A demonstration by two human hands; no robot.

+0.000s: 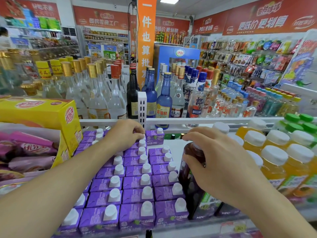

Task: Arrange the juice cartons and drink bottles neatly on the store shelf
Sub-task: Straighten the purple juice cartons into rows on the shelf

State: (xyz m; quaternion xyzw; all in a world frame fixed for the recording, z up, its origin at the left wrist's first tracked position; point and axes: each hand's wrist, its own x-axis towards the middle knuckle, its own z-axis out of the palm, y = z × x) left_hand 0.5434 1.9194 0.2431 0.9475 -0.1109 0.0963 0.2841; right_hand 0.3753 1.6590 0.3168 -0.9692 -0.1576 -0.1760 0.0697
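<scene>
Several purple juice cartons (135, 182) with white caps stand in tight rows on the white shelf (173, 145). One carton (155, 137) stands apart at the back, next to a bare gap. My left hand (125, 134) reaches to the back of the rows, its fingers curled on a carton's white cap. My right hand (221, 162) grips the top of a dark purple drink bottle (192, 170) that stands just right of the cartons, and it hides the bottle's cap.
Orange juice bottles (274, 162) with white caps fill the shelf to the right, green-capped ones (298, 121) behind them. A yellow snack box (42, 117) with pink packets stands at the left. Glass liquor bottles (106, 93) crowd the shelf beyond a white divider (142, 107).
</scene>
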